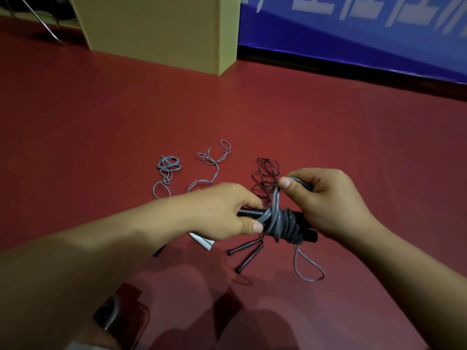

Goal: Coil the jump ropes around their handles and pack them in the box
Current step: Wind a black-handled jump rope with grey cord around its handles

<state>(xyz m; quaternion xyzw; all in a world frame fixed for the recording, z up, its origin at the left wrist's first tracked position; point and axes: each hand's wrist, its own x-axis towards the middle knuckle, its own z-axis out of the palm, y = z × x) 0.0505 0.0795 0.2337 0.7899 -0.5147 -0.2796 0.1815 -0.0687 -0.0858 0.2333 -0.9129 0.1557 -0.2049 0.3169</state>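
My left hand [222, 210] grips one end of a pair of black jump-rope handles [252, 213] held level above the red floor. Grey rope [283, 224] is wound in several turns around the middle of the handles. My right hand [326, 200] pinches a strand of that grey rope between thumb and fingers just above the coil, and its palm hides the handles' right end. A loose grey loop [307, 267] hangs below the coil. On the floor lie a dark rope [265, 178] with thin black handles [246, 251], two grey ropes [168, 170] [212, 162] and white handles [203, 241].
A tall tan cardboard box [164, 29] stands at the back on the red floor [101, 122]. A blue banner [353, 34] runs along the back right. A dark object with a clear part [113, 311] sits near my left forearm at the bottom left.
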